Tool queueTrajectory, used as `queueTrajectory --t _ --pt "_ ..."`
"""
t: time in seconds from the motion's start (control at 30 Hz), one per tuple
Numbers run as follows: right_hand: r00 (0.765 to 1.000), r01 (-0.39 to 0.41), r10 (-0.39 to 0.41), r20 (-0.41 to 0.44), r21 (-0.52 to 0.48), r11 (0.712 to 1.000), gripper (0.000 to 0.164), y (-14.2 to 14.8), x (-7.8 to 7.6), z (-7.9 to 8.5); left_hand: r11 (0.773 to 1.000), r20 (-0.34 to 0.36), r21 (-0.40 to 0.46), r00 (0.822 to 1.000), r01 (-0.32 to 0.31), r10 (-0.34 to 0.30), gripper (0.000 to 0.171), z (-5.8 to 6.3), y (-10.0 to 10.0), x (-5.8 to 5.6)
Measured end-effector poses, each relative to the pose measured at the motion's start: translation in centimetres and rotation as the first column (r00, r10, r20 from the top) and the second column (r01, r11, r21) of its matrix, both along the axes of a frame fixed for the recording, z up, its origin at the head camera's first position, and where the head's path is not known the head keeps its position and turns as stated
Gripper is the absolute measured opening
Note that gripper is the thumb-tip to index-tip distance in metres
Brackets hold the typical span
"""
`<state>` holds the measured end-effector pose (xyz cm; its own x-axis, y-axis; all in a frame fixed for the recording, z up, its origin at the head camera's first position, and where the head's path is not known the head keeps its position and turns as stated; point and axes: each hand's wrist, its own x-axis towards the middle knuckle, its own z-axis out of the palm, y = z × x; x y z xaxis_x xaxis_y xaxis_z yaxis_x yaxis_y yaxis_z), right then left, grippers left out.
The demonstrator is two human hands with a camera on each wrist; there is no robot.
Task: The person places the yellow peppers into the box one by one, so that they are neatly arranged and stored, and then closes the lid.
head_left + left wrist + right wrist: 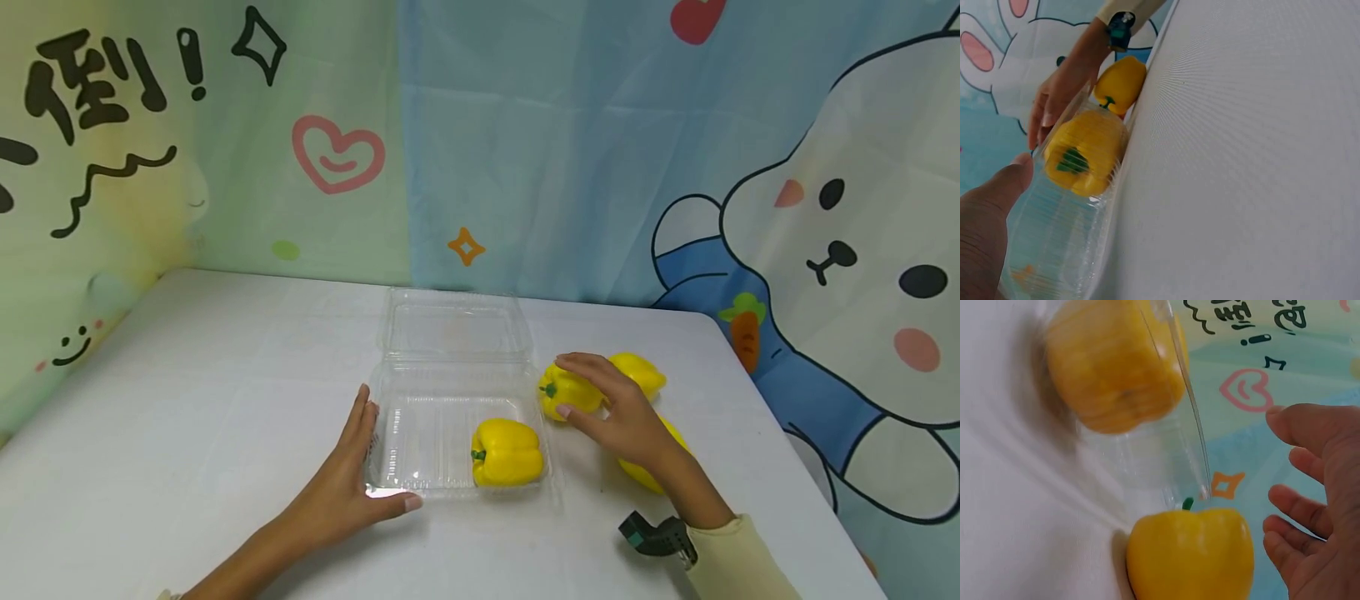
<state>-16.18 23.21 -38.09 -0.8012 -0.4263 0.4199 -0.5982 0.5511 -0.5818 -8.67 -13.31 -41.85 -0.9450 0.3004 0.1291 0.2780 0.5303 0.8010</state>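
Observation:
A clear hinged plastic box (420, 442) lies with its lid (457, 329) folded back. Inside, at its right front corner, sits a yellow bell pepper (507, 454). My left hand (341, 492) stays at the box's left side, fingers straight along the wall and thumb extended by the front corner. Over a second yellow bell pepper (568, 392), just right of the box, hovers my right hand (622, 412). In the right wrist view its spread fingertips (1282, 419) are apart from that pepper (1191, 556).
Behind the right hand lies a yellow, lemon-like fruit with a pointed end (641, 372). Another yellow piece (637, 477) is partly hidden under the right forearm. A dark wrist device (656, 537) hangs at the right sleeve. A printed curtain (540, 167) borders the white table (225, 400).

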Motion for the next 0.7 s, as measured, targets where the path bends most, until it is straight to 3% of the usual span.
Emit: queueTrajectory --t 0.23,0.47,0.7 --pt "0.995 0.029 -0.035 0.091 0.062 0.998 0.061 0.41 -0.07 0.22 1.000 -0.003 0.007 1.000 0.002 -0.002 0.130 -0.07 0.04 -0.04" --pt "0.976 0.115 -0.144 0.165 0.174 0.978 0.066 0.68 -0.22 0.52 1.000 -0.002 0.018 1.000 0.006 -0.006 0.130 -0.21 0.05 -0.02" --pt "0.953 0.097 -0.154 0.261 0.219 0.971 0.067 0.80 -0.61 0.30 1.000 0.002 0.019 1.000 0.006 -0.006 0.130 -0.29 -0.05 -0.04"
